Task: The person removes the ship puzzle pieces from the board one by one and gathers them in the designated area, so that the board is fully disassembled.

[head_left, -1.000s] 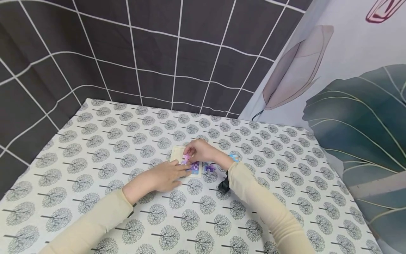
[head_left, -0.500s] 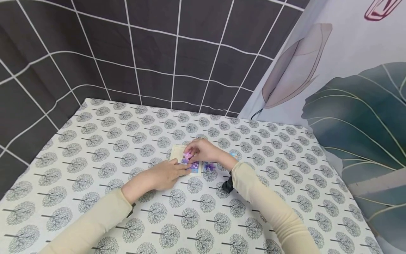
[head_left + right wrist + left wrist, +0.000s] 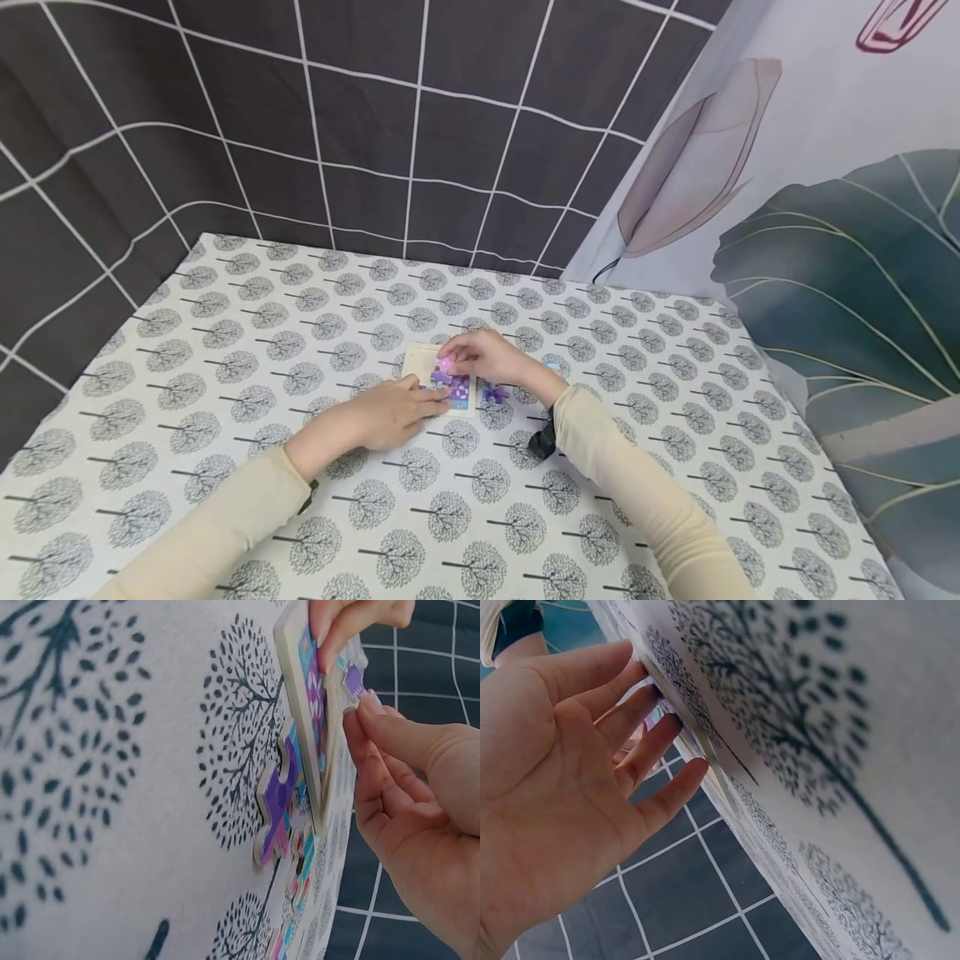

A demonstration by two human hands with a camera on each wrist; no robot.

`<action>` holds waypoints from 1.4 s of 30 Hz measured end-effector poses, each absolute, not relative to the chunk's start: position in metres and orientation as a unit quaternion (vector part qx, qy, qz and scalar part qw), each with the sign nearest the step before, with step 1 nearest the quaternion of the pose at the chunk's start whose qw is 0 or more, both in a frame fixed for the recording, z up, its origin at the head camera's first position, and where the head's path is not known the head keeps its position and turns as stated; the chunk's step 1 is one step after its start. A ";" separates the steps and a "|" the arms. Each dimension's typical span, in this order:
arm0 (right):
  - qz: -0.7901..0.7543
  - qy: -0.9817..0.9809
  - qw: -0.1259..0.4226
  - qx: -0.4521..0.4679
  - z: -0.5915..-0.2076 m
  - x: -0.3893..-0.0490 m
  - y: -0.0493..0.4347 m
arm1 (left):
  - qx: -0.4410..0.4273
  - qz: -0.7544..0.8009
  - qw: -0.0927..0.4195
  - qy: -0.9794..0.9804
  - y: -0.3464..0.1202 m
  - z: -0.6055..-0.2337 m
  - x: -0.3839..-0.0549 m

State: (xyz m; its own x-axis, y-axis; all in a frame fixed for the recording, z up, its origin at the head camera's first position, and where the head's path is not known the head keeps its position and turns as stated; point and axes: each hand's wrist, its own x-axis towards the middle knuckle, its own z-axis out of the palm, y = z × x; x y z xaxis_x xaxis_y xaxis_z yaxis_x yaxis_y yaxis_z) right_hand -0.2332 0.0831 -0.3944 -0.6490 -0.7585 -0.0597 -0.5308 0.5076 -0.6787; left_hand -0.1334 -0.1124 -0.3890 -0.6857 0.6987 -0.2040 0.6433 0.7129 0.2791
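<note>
A cream puzzle board (image 3: 417, 360), partly filled with purple and blue pieces, lies under both hands in the head view. My left hand (image 3: 388, 413) rests at its left front with fingers stretched over the filled part. In the left wrist view the fingers (image 3: 679, 796) are spread and loosely bent at the board's edge. My right hand (image 3: 483, 357) pinches a pink-purple puzzle piece (image 3: 444, 365) between thumb and fingertips, close over the board. The right wrist view has this puzzle piece (image 3: 354, 681) tilted at the thumb tip, with the fingertips partly hiding it.
Loose purple puzzle pieces (image 3: 495, 393) lie just right of the board. A blue puzzle piece (image 3: 552, 367) shows beyond the right forearm. The tree-print cloth (image 3: 285, 417) covers the table, and a dark gridded curtain (image 3: 360, 125) hangs behind.
My right hand has shifted slightly right and back, and the pinched puzzle piece has moved a little with it. The right forearm now covers more of the blue piece. My left hand stays nearly still.
</note>
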 end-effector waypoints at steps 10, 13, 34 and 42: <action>-0.314 0.851 0.162 -0.388 -0.386 -0.229 0.102 | 0.352 0.100 0.170 0.915 -0.110 -0.384 -0.133; -0.316 0.848 0.163 -0.393 -0.386 -0.228 0.114 | 0.347 0.105 0.172 0.916 -0.108 -0.385 -0.132; -0.314 0.869 0.163 -0.345 -0.385 -0.219 0.163 | 0.344 0.120 0.167 0.916 -0.108 -0.387 -0.130; -0.296 0.876 0.160 -0.345 -0.385 -0.216 0.175 | 0.334 0.133 0.166 0.918 -0.107 -0.387 -0.130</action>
State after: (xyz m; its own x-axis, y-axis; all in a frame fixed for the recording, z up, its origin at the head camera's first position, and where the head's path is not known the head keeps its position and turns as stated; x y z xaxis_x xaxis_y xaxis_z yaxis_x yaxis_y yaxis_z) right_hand -0.2160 0.1748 -0.3850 -0.7110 -0.6991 -0.0758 -0.5096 0.5865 -0.6295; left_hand -0.1299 -0.1068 -0.3871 -0.7213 0.6583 -0.2154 0.5701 0.7409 0.3551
